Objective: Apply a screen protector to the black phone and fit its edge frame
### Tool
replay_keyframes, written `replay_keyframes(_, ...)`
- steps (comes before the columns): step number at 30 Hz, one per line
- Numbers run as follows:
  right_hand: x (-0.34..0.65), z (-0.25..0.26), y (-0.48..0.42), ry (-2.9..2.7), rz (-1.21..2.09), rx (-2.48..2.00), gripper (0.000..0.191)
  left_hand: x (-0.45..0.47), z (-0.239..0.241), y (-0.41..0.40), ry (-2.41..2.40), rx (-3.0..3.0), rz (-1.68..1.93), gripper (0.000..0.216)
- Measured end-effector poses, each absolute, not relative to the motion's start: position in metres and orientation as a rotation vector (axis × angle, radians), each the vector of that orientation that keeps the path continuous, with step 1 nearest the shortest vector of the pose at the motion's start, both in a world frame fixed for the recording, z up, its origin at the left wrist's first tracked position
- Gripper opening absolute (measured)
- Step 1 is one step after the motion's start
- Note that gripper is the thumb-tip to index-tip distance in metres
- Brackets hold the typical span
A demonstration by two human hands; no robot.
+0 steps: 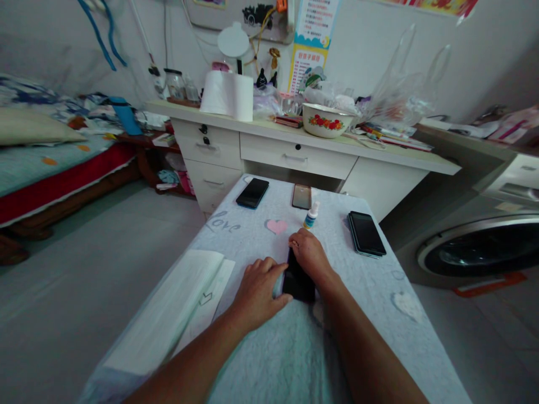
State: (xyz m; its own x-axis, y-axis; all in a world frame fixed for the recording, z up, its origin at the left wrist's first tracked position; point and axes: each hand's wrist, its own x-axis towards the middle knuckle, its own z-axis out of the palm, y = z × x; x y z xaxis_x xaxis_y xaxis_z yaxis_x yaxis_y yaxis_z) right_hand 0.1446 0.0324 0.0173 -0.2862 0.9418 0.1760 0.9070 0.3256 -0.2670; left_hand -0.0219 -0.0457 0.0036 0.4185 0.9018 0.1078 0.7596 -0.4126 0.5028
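A black smartphone (300,285) lies screen up on the cloth-covered table, between my hands. My left hand (257,289) steadies it by the left edge, with the index finger and thumb resting along the side. Over the phone's far end, my right hand (310,253) is closed with its fingers curled down. Whatever those fingers may pinch is hidden. Just beyond the right hand stands a small spray bottle (311,215) with a white top and a blue label.
Another phone (252,193) lies far left, a phone case or phone (302,197) far centre, and stacked phones (367,233) at right. White paper sheets (168,314) cover the left edge. Behind is a cluttered desk (269,126); a washing machine (475,224) stands right.
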Motion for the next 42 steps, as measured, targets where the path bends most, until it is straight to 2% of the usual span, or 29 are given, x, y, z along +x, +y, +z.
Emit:
replay_keyframes(5,0.148,0.018,0.038,-2.223,0.146,-1.765,0.024,-0.022,0.002,-0.046,1.428,2.3,0.521,0.06)
replay_keyframes(14,0.16,0.018,0.037,-2.122,0.106,-1.898,0.022,-0.021,0.002,-0.045,1.419,2.296,0.539,0.06)
replay_keyframes(28,0.152,0.016,0.043,-2.178,0.13,-1.778,0.023,-0.02,0.003,-0.047,1.429,2.286,0.523,0.058)
replay_keyframes(42,0.2,0.029,0.035,-2.133,0.214,-1.983,0.015,-0.02,0.003,-0.047,1.428,2.28,0.519,0.058)
